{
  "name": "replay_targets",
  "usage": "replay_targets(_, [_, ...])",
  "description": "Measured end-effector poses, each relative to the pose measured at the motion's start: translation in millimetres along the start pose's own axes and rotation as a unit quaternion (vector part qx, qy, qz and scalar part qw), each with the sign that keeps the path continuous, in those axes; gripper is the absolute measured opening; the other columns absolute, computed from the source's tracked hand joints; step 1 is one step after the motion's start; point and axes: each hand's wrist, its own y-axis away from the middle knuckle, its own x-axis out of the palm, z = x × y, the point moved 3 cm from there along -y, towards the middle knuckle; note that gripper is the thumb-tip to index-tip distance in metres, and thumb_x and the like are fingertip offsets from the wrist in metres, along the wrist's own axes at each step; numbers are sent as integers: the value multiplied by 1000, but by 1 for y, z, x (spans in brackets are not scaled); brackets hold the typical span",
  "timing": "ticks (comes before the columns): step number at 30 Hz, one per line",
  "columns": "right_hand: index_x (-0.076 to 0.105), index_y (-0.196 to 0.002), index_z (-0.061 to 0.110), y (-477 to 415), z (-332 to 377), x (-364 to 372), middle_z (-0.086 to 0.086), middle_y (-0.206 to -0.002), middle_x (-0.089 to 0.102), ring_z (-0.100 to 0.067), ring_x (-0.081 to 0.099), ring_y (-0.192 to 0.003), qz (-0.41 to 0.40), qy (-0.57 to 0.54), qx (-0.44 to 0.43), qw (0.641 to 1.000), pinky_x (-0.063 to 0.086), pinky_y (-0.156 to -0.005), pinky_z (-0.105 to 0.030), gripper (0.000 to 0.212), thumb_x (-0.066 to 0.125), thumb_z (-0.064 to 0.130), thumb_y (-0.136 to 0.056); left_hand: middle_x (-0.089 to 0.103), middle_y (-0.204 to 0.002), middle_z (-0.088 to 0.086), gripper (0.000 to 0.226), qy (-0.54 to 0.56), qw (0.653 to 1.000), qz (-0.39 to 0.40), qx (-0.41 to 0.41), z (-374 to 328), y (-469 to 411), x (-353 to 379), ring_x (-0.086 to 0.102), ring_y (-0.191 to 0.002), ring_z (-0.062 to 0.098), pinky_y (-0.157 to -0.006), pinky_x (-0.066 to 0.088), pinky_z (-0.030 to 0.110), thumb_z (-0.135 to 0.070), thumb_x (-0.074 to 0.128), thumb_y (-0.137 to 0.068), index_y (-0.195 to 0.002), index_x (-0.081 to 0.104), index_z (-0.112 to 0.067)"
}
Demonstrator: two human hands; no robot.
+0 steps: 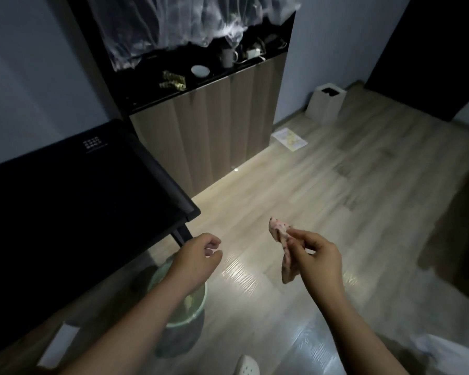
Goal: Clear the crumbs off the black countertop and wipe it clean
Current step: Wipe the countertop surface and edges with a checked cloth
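Note:
My right hand pinches a crumpled pink spotted cloth, held in the air over the wooden floor. My left hand hovers above a pale green waste bin on the floor, its fingers loosely curled and holding nothing that I can see. The black countertop sits at the back on a wood-fronted cabinet and carries a white bowl, gold wrappers and a white mug. A black table stands to my left, its corner close to my left hand.
Clear plastic sheeting hangs over the back of the counter. A white box-shaped bin stands on the floor by the right wall, with a sheet of paper lying near the cabinet base. My white shoe shows at the bottom edge.

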Motion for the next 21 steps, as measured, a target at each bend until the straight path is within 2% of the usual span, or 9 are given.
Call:
replay_targets(2, [72,-103,16,-17,16,-14,-17,-81,68,-33,66,-55,-1,1,-18,1000,55,-53,-35,22,59,5,-89,64,-97,-6,14,14,1000,-16,7,-22,-8,2,63,-90,11,-78,54,32,-17,64,-84,-92,61,-29])
replay_targets(4, [72,-102,18,-34,29,-24,-12,-90,69,-32,68,-66,1,3,-33,999,57,-62,-35,22,60,4,-89,63,-96,-7,17,25,999,-28,7,-41,-17,2,62,-89,9,-67,55,31,-19,64,-84,-88,60,-34])
replay_targets(7, [72,-102,17,-60,46,-30,-11,-86,70,-30,68,-61,7,3,-50,999,53,-60,-26,22,60,4,-88,64,-99,-9,15,13,999,-39,26,-64,-35,0,62,-90,6,-76,54,29,-20,64,-84,-92,61,-32])
replay_targets(9, [73,-100,18,-79,56,-30,-12,-82,70,-29,67,-59,9,4,-62,998,53,-58,-25,22,60,4,-88,64,-100,-10,15,11,998,-43,37,-78,-51,-2,62,-90,6,-81,51,27,-21,64,-84,-96,62,-29])
replay_targets(11, [72,-97,19,-99,67,-25,-15,-70,67,-32,63,-48,21,-9,-74,997,51,-48,-25,23,60,2,-88,63,-100,-12,16,11,998,-48,42,-89,-69,-5,61,-91,5,-82,51,26,-22,63,-84,-99,63,-28])
replay_targets(13, [72,-97,21,-123,76,-18,-16,-66,64,-33,60,-42,36,-12,-82,996,51,-45,-28,26,59,1,-88,63,-100,-14,17,9,997,-54,45,-96,-89,-10,61,-92,5,-82,51,26,-23,63,-84,-100,63,-28])
replay_targets(15, [73,-97,22,-152,84,-8,-10,-73,67,-25,65,-50,42,3,-95,995,52,-50,-26,27,60,1,-86,63,-101,-15,17,6,997,-67,45,-101,-111,-17,61,-92,2,-82,50,25,-24,63,-84,-101,63,-29])
replay_targets(18, [74,-98,23,-201,98,10,4,-93,70,-4,66,-69,46,27,-118,992,49,-60,-13,28,63,2,-84,63,-100,-17,19,1,995,-87,44,-109,-152,-29,60,-93,-1,-83,50,25,-24,63,-84,-102,63,-30])
replay_targets(21, [74,-99,24,-247,115,27,7,-97,69,0,65,-75,61,41,-135,988,47,-62,-9,28,63,2,-84,63,-101,-17,19,-7,994,-102,41,-119,-194,-43,59,-94,-2,-84,51,28,-24,63,-85,-103,63,-30])
